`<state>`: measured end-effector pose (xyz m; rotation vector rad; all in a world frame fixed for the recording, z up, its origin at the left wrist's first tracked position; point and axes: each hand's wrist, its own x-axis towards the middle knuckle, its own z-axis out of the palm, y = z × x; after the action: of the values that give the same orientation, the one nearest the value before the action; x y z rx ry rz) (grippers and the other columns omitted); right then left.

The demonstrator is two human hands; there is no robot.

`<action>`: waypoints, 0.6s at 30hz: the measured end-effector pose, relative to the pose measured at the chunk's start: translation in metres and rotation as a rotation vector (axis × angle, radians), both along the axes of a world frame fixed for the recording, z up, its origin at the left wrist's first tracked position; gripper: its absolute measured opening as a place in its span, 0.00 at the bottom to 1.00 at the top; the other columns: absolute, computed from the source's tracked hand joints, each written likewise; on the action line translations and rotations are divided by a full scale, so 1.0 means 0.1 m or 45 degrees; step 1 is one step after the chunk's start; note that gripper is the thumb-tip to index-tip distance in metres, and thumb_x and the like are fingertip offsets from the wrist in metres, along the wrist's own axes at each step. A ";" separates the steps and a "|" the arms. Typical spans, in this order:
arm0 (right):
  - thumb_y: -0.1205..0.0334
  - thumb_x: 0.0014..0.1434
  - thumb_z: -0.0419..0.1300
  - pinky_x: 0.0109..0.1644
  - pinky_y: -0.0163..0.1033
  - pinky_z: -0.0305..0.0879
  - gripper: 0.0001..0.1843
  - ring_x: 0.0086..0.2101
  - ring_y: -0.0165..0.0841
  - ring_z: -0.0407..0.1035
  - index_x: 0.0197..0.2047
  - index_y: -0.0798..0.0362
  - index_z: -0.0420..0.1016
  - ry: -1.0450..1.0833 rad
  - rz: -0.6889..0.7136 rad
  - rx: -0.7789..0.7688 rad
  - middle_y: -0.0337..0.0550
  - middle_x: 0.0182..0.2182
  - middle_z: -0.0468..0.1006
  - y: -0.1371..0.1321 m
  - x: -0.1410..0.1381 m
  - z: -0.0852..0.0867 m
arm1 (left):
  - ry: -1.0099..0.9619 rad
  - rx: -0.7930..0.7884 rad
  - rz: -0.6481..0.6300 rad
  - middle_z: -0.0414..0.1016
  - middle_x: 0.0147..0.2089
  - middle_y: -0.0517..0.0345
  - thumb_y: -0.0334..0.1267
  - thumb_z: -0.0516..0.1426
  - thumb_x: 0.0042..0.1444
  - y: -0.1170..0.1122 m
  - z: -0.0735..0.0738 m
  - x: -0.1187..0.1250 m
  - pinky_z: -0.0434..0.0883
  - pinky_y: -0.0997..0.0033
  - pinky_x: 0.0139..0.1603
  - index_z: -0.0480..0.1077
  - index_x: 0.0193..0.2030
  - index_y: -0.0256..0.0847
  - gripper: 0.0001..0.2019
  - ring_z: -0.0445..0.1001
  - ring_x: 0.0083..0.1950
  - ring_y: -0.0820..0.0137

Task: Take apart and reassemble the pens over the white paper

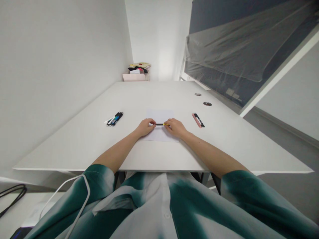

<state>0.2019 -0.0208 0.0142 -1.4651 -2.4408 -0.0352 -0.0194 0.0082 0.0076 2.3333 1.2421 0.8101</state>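
Observation:
A thin dark pen (159, 124) with a yellow end lies level between my two hands, just above a white sheet of paper (160, 117). My left hand (146, 127) pinches its left end with closed fingers. My right hand (175, 127) grips the yellow right end, fingers curled. Both hands rest on the paper, near the middle of the white table (87, 139).
A bundle of several pens (115, 119) lies to the left of the paper. A pink case with a black item (198, 120) lies to the right. Two round cable holes (207, 104) sit farther back right. A box with clutter (136, 73) stands beyond the table's far end.

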 end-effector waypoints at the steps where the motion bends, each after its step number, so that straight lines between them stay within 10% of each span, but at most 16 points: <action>1: 0.60 0.67 0.49 0.48 0.38 0.62 0.16 0.45 0.37 0.70 0.48 0.53 0.77 -0.009 -0.005 -0.016 0.50 0.43 0.79 0.00 -0.01 0.00 | -0.005 0.007 0.004 0.79 0.42 0.54 0.37 0.56 0.53 0.00 0.00 0.00 0.69 0.61 0.54 0.75 0.39 0.40 0.09 0.74 0.46 0.63; 18: 0.64 0.63 0.54 0.45 0.37 0.62 0.15 0.44 0.37 0.72 0.53 0.52 0.71 0.047 -0.115 -0.053 0.47 0.43 0.79 0.01 0.00 -0.01 | 0.060 -0.053 0.022 0.80 0.40 0.52 0.41 0.53 0.58 0.02 -0.01 0.01 0.70 0.62 0.51 0.77 0.39 0.40 0.13 0.76 0.45 0.61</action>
<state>0.2018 -0.0200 0.0134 -1.5786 -2.3586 0.0232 -0.0180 0.0100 0.0065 2.3242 1.2880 0.7321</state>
